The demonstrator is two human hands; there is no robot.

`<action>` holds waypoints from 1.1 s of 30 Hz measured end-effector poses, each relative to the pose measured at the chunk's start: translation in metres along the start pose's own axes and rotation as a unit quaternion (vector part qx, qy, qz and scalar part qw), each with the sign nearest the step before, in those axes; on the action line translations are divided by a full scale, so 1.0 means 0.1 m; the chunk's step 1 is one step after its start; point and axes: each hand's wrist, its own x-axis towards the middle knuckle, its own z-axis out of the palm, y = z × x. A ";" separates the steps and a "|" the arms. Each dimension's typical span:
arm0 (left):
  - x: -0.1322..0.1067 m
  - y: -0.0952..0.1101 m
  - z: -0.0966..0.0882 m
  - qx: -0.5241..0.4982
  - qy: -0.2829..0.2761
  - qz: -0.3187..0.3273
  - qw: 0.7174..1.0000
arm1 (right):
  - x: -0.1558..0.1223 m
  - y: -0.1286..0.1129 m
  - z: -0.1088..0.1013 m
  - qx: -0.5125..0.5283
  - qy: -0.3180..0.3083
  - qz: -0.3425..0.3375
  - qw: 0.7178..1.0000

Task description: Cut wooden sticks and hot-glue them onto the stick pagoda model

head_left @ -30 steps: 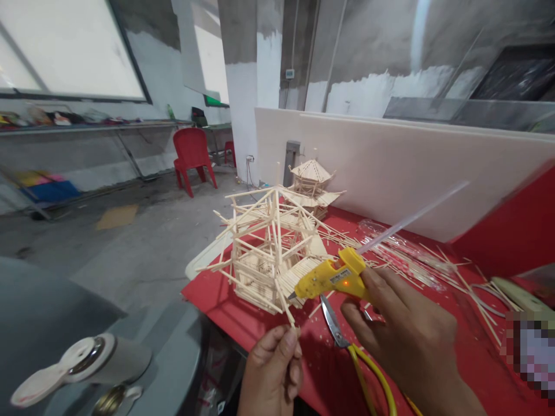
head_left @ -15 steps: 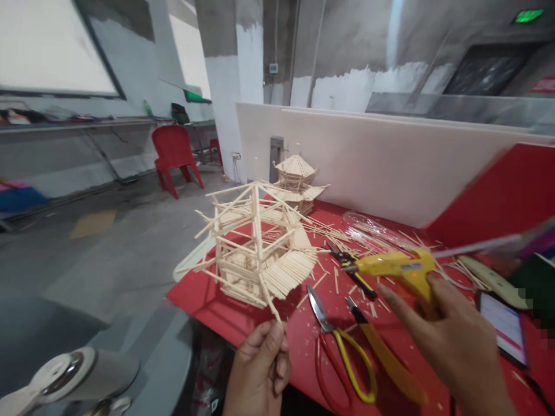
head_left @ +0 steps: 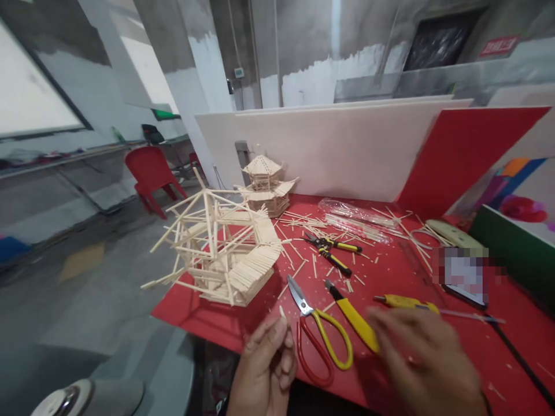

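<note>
One red counter [head_left: 390, 268] carries the stick-built model [head_left: 245, 273] at its left; the yellow glue gun [head_left: 410, 303] has been lowered, so gluing looks paused. The blurred right hand's [head_left: 425, 352] grip I cannot tell; the left hand [head_left: 265, 358] pinches a stick [head_left: 282, 314], now apart from the model.

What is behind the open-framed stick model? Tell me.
Behind the open-framed stick model stands a second, roofed model, with a white board beyond it. The nearer frame hides the roofed model's lower left and some red tabletop.
</note>
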 end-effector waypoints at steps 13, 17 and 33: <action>-0.04 0.04 -0.04 0.038 0.030 0.015 0.999 | 0.31 -0.84 0.49 0.201 -0.042 -0.163 0.965; -0.03 0.05 -0.05 0.096 0.046 0.041 0.993 | 0.32 -0.84 0.51 0.149 -0.016 -0.184 0.971; 0.01 0.07 -0.01 0.111 0.106 0.054 0.987 | 0.34 -0.92 0.64 0.195 -0.032 -0.139 0.970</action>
